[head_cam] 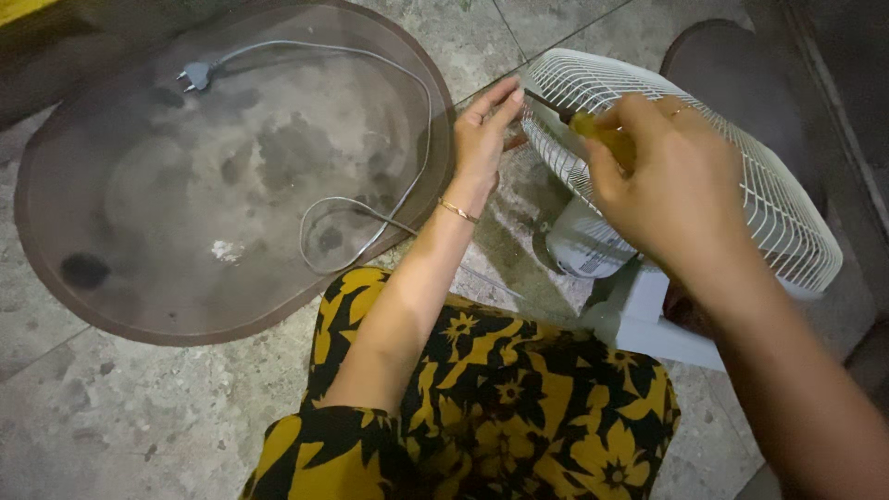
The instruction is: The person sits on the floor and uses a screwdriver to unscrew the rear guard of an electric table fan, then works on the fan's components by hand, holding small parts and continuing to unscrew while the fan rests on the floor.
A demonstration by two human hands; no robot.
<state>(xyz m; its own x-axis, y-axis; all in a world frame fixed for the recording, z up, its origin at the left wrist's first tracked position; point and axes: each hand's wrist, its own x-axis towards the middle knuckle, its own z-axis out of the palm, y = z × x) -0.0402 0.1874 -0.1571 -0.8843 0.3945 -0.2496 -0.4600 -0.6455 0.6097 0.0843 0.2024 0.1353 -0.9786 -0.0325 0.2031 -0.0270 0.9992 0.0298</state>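
Floor (139, 417): grey stone tiles with thin joints; the top corners of the view are dark and hard to read.
Mat (139, 231): large brown oval mat on the floor at the left, with dark stains and a pale spot; its top edge is lost in shadow.
Fan grille (778, 213): white wire guard of a fan, lying tilted on the floor at the right. Its middle is covered by the right hand, and the blades behind it cannot be made out.
Fan body (583, 245): white round motor housing under the grille, with a white stand part (648, 319) below it, partly hidden by the right arm.
Label: small pale rectangular sticker with dark print low on the motor housing, too small to read.
Cord (370, 213): thin grey cable that loops over the mat and ends at a grey plug (196, 74) near the mat's top left.
Left hand (482, 139): open, fingers straight, fingertips touching the left rim of the grille.
Right hand (667, 185): closed around a yellow object (607, 139) pressed to the grille; most of this object is hidden, so its kind I cannot tell.
Bracelet (458, 211): thin gold band on the left wrist.
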